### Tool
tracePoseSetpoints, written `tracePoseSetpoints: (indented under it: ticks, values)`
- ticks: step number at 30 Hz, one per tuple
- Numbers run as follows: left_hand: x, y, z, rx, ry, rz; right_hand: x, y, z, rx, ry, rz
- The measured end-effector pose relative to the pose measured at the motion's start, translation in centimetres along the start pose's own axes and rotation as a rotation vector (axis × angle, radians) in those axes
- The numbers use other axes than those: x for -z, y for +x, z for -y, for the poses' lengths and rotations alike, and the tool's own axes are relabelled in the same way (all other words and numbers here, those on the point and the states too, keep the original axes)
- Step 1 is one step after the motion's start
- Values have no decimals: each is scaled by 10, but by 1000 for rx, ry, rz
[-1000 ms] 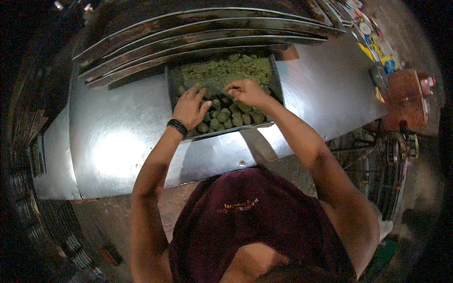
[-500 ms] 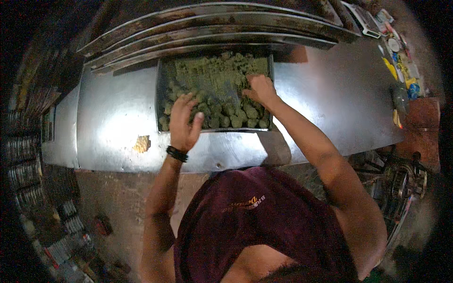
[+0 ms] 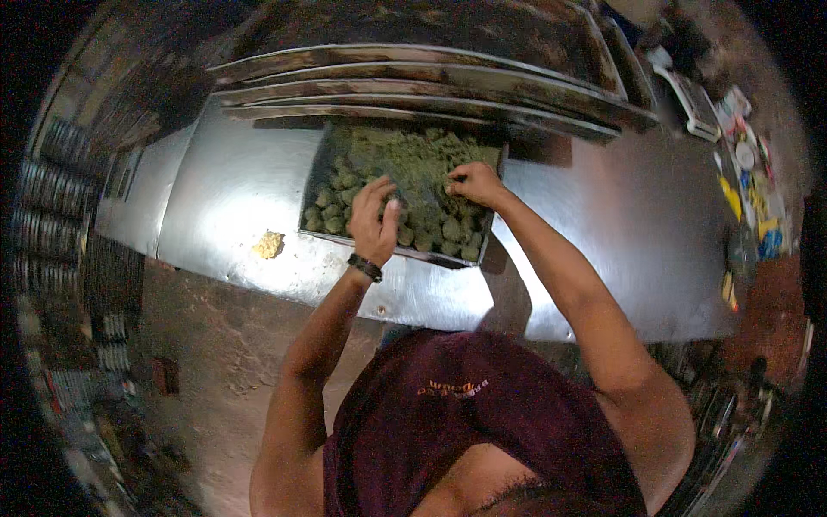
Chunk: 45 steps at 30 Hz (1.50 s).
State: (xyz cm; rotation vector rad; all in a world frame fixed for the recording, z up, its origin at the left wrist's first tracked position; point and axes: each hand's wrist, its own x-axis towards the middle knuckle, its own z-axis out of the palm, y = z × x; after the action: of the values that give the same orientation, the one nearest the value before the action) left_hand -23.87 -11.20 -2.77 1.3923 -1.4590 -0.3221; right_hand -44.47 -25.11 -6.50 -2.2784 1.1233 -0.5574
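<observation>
A dark metal tray (image 3: 392,251) sits on a shiny steel table (image 3: 603,233). It holds a greenish mass of dough (image 3: 413,159) at the back and several rolled green balls (image 3: 332,202) toward the front. My left hand (image 3: 376,220), with a black band on the wrist, lies over the balls, fingers curled around one ball. My right hand (image 3: 475,183) pinches at the edge of the dough mass near the tray's right side.
Several long empty metal trays (image 3: 413,86) are stacked behind the tray. A small yellowish lump (image 3: 269,245) lies on the table to the left. Small colourful items (image 3: 745,189) crowd the table's right end. Racks (image 3: 60,198) stand at the left.
The view has shifted, so the tray now sits further right. My left hand has stayed over the balls; my right hand has moved slightly inward onto the dough mass.
</observation>
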Motion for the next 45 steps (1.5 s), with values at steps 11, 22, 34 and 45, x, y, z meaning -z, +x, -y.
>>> tracePoseSetpoints:
  ticks: [11,22,34,45]
  values:
    - [-53,83,66,1070,-1299,483,5,56,85,67,-139,65]
    - [-70,104,118,1000,-707,448,-50,58,121,-32,-358,-246]
    - [-49,108,83,1058,-1215,704,16,42,124,-554,895,-114]
    - [-15,117,38,1053,-729,264,-23,30,28,-8,-423,71]
